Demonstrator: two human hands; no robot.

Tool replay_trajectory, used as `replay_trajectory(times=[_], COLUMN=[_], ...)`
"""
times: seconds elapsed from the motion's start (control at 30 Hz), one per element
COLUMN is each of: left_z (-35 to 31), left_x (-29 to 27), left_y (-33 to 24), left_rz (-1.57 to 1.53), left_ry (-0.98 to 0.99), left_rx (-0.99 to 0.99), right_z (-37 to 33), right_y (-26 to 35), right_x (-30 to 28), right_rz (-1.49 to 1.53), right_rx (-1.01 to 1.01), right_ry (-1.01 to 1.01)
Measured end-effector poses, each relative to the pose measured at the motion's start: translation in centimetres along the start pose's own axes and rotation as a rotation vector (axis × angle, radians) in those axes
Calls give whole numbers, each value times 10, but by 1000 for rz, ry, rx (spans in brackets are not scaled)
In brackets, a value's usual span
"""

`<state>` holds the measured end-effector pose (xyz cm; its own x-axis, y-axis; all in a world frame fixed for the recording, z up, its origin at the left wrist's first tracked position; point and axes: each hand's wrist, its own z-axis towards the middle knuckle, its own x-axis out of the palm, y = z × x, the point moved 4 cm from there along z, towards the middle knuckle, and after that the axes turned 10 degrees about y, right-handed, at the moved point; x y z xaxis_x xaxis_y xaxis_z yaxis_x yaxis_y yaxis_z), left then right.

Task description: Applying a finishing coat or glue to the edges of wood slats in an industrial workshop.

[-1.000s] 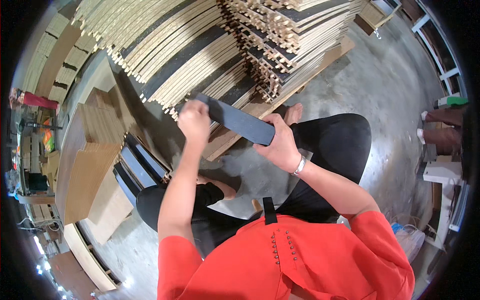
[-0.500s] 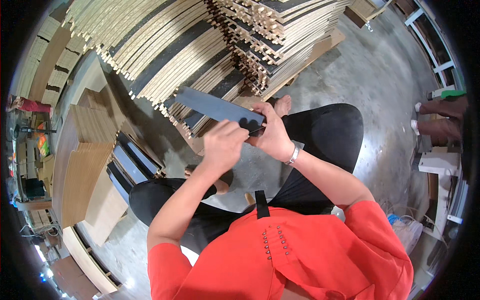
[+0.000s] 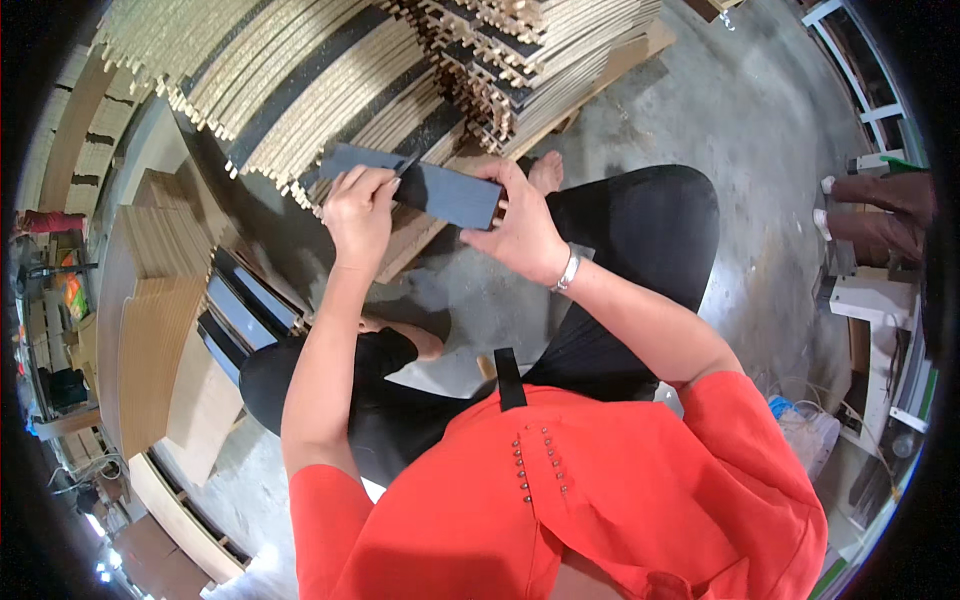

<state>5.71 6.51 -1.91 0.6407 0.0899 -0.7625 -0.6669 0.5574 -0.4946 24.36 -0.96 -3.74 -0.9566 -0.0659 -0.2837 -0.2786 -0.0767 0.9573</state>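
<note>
Clasping the dark board [image 3: 445,193], the right hand [image 3: 524,225] is half-curling round its end, the left hand [image 3: 360,206] tightly pinching a slim dark piece [image 3: 411,163] (board seemingly unfinished).

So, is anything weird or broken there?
Nothing looks spilled or broken. What shows of the dark board being held looks fine. But the right foot is bare near the stacked boards, which seems odd: a dropped board might hurt toes.
</note>
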Motion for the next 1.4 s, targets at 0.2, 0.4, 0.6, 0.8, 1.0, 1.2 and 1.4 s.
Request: replay_trajectory(times=[0.2,0.4,0.6,0.8,1.0,1.2,1.4], left_z=[-19,6,-32,15,-1,9,-19], left_x=[5,4,12,1,10,-11,-38], left_y=[-22,97,-32,93,58,123,71], left_rz=[-171,160,-90,158,296,562,264], left_ry=[264,-41,331,176,77,148,-33], left_rx=[136,-412,149,-602,-14,-438,-296], right_z=[-1,-10,-11,-13,-18,-18,-34], right_y=[-1,-6,-11,-9,-9,-9,-7], right_x=[0,14,9,11,16,11,24], right_rz=[-46,-64,-222,-213,-215,-354,515], right_rx=[24,66,95,129,136,11,562], right_ry=[24,73,24,48,34,1,193])
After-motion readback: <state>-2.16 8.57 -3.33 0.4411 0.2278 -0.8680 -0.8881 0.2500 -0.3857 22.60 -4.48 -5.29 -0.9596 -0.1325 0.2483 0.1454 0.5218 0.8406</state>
